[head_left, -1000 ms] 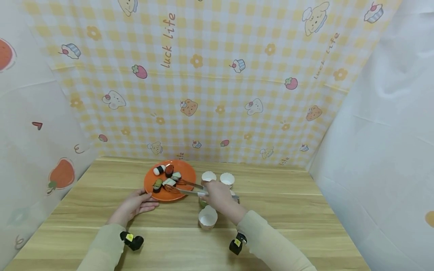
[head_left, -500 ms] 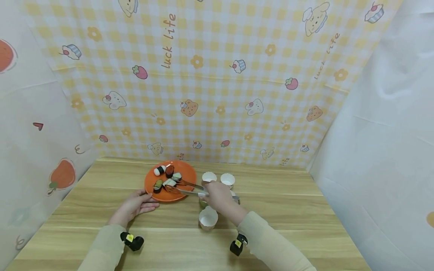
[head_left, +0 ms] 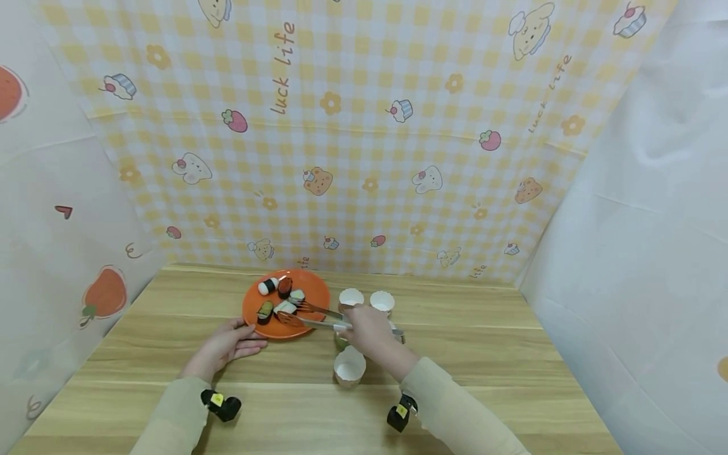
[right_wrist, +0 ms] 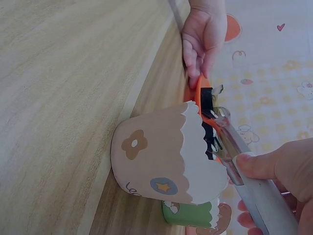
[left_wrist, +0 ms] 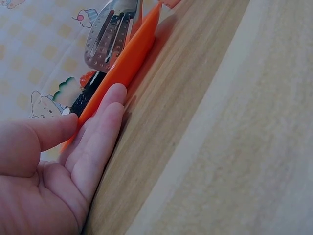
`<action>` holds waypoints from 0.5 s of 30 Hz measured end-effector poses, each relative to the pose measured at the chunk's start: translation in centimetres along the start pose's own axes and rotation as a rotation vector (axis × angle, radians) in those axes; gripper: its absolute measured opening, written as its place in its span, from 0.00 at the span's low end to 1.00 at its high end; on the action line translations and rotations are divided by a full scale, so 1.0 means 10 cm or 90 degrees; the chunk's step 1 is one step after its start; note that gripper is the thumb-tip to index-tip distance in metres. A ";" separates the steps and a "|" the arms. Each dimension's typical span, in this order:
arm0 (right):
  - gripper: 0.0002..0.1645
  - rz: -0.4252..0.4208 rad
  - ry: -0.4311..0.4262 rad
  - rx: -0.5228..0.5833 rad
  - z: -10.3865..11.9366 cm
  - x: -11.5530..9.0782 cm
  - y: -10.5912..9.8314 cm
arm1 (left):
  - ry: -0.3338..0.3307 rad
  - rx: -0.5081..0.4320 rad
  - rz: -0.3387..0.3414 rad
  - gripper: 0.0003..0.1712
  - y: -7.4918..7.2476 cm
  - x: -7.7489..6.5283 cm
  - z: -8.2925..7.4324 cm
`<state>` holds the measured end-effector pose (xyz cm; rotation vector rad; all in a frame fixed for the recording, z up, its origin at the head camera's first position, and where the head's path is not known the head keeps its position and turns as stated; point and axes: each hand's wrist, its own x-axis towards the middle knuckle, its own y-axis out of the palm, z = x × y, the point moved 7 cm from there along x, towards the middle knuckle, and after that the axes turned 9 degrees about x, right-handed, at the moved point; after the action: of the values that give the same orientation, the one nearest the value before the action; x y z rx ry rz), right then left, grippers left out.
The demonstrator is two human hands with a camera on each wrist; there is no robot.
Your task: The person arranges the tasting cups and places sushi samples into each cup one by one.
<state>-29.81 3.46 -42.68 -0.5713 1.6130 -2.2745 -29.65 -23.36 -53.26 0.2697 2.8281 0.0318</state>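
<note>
My left hand (head_left: 227, 346) holds the near left edge of an orange plate (head_left: 316, 292). In the left wrist view its thumb (left_wrist: 51, 129) lies over the rim and the fingers are underneath. Several sushi pieces sit on the plate, among them a white one with a black band (head_left: 267, 287), a red-topped one (head_left: 285, 289) and a green-topped one (head_left: 265, 311). My right hand (head_left: 371, 333) grips metal serving tongs (head_left: 321, 324), whose slotted ends reach over the plate beside two pale-topped pieces (head_left: 284, 307). One slotted end (left_wrist: 108, 44) shows close above the plate in the left wrist view.
Scalloped paper cups stand right of the plate: one in front (head_left: 349, 368), two behind (head_left: 382, 301), and a green one (right_wrist: 188, 212) partly covered by my right hand in the head view. The wooden table (head_left: 483, 379) ends at a checked cloth backdrop (head_left: 364, 139).
</note>
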 end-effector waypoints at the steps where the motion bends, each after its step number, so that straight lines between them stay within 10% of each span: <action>1: 0.27 0.000 -0.002 -0.002 0.00 0.00 0.00 | 0.000 0.000 0.001 0.29 0.00 0.00 0.00; 15: 0.28 -0.031 -0.030 0.011 -0.02 -0.09 -0.08 | -0.004 -0.003 -0.002 0.29 0.00 -0.01 -0.01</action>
<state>-29.17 4.31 -42.16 -0.6613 1.5713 -2.2894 -29.61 -23.36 -53.14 0.2646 2.8217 0.0373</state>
